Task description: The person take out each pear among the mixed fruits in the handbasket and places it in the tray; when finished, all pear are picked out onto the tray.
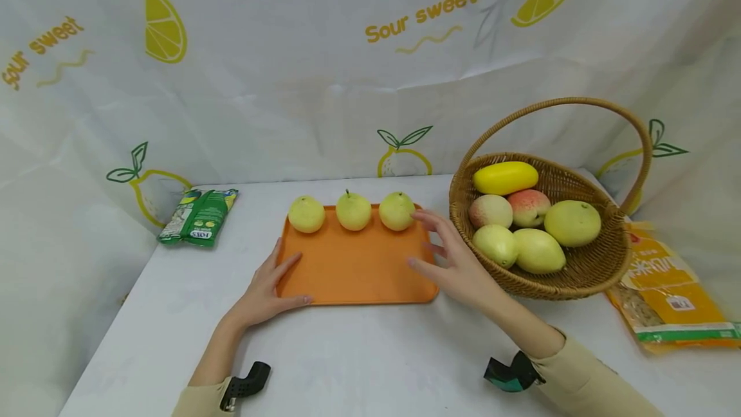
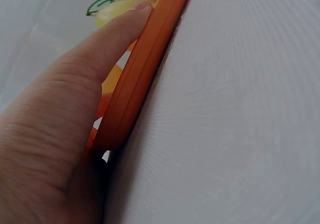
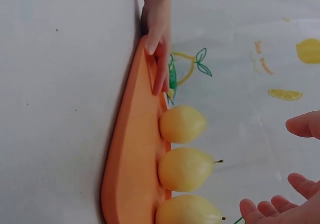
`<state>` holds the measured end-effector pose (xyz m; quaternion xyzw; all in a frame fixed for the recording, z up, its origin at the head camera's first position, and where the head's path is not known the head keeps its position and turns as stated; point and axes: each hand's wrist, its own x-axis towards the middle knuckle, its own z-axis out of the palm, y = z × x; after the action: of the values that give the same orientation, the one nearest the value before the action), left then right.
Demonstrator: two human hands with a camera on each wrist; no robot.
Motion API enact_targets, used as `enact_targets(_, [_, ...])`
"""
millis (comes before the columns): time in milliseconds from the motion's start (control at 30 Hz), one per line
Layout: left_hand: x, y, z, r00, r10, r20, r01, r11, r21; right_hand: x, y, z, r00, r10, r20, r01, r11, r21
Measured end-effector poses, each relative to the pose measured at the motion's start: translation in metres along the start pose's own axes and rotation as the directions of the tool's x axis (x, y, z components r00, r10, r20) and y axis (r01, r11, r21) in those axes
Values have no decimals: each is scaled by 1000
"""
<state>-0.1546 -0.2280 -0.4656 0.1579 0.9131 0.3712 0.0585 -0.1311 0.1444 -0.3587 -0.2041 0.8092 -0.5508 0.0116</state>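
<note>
Three yellow-green pears stand in a row along the far side of an orange tray (image 1: 359,269): a left pear (image 1: 307,214), a middle pear (image 1: 354,212) and a right pear (image 1: 397,211). My left hand (image 1: 264,295) rests on the tray's near-left corner with its fingers spread. In the left wrist view the thumb (image 2: 107,44) lies along the tray's outer edge. By the right pear my right hand (image 1: 457,259) hovers over the tray's right side, fingers apart and holding nothing. The right wrist view shows its fingertips (image 3: 247,207) off the pears.
Right of the tray stands a wicker basket (image 1: 602,269) with a tall handle, holding several fruits, among them peaches (image 1: 529,207) and a long yellow fruit (image 1: 505,177). An orange food bag (image 1: 666,282) lies beside it. A green snack packet (image 1: 199,217) sits at the back left.
</note>
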Motion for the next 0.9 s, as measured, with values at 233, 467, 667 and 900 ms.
enact_targets(233, [0,1,-1,1000,3,-1,-3,1000,-3,-9,-8,-17,995,57,84,-64,995,83])
enact_targets(467, [0,2,0,1000,12,-4,-12,1000,1,-18,-14,-44,987,57,148,-71,994,89])
enact_targets(667, [-2,1,0,1000,-14,-6,14,1000,3,-20,-15,-66,994,-3,109,2,1000,7])
enact_targets(900, [-1,0,1,1000,-15,0,15,1000,2,-20,-15,-94,991,-8,134,34,981,-190])
